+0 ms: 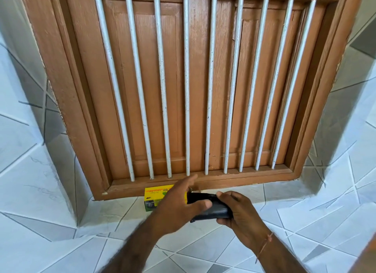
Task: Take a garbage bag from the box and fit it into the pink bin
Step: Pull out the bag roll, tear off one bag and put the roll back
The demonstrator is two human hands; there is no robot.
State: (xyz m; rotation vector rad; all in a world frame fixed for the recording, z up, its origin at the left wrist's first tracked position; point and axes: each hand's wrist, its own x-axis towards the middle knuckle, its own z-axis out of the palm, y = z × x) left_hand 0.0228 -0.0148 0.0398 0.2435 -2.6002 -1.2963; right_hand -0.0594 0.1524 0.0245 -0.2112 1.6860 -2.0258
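A folded black garbage bag (pixel 211 208) is held in front of me between both hands. My right hand (pixel 241 213) grips its right end from below. My left hand (pixel 177 206) rests its thumb on the bag's left part, with the index finger stretched toward the window frame. Behind the left hand a small yellow and green box (pixel 153 195) sits on the tiled ledge against the window's lower frame, partly hidden by that hand. The pink bin is not in view.
A brown wooden window (pixel 183 89) with shut shutters and several white vertical bars fills the wall ahead. White and grey tiles (pixel 61 191) cover the ledge and the recess walls on both sides.
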